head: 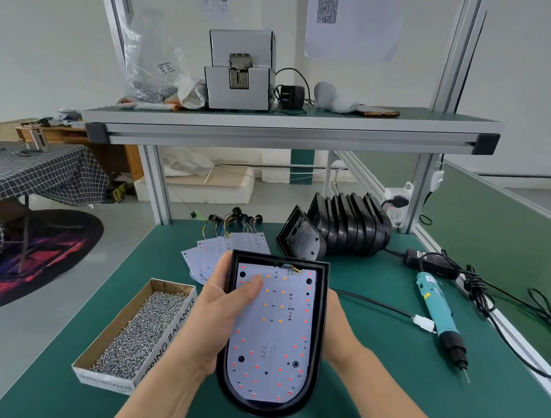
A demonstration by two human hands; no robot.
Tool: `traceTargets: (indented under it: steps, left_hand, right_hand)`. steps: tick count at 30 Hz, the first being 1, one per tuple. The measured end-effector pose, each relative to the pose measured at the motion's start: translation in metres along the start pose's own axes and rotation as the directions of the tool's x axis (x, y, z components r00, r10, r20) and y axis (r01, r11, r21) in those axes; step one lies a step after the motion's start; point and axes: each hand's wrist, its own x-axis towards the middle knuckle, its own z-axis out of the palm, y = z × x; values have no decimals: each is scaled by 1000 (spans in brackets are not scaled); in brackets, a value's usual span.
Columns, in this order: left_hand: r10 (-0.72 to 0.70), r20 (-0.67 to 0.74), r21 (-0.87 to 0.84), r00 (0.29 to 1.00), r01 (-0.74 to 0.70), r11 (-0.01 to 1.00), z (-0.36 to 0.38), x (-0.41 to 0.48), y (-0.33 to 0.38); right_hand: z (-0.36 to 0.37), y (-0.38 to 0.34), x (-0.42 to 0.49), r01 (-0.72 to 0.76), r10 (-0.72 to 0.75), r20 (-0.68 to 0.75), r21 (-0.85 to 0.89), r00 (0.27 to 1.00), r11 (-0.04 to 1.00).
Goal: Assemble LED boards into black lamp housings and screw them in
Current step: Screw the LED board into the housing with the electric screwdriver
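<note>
Both hands hold a black lamp housing [321,310] above the green table [385,396]. An LED board [272,332] lies inside it. The left hand [224,319] grips its left wall, thumb [250,288] pressing the board; the right hand [335,320] cups the right side, fingers hidden underneath. Just to the left, an open cardboard box [174,329] holds loose silver screws [142,326].

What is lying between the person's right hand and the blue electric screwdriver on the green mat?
Only a black cable with a white connector crosses the mat between the right hand, beside the housing, and the screwdriver. Nothing else visible blocks the reach.
</note>
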Motion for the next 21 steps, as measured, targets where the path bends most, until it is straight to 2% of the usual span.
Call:
traceTargets:
  steps: [3,6,7,9,13,15,16,18,21]
  left_hand:
    - [-19,-17,44,1000,20,999,2,2,1]
    - [-38,-31,27,999,39,999,3,3,4]
    - [-42,-23,22,999,43,999,2,3,5]
    - [-49,10,34,999,48,998,1,-1,5]
    - [-29,75,101,997,21,995,3,-10,3]
    - [-13,76,62,997,8,998,4,-10,4]
    - [3,66,46,998,-6,999,4,-8,5]
    - [20,36,37,999,-21,999,3,-5,6]
    - [4,22,60,1000,-5,998,1,-2,4]
  right_hand:
    - [-7,0,-3,-32,46,100,-136,994,990]
    - [-7,-1,-10,-76,92,291,-66,952,995]
    - [-3,-2,-11,-68,86,282,-72,956,995]
    - [1,0,-11,-19,31,168,-73,985,997]
    - [1,-5,-9,14,-23,62,141,998,990]
    - [0,-7,-8,-35,21,64,214,998,976]
    - [0,-5,-7,-43,16,122,220,992,975]
    - [5,-7,-8,-59,24,224,151,974,987]
    - [-1,-10,-9,-108,97,242,32,965,994]
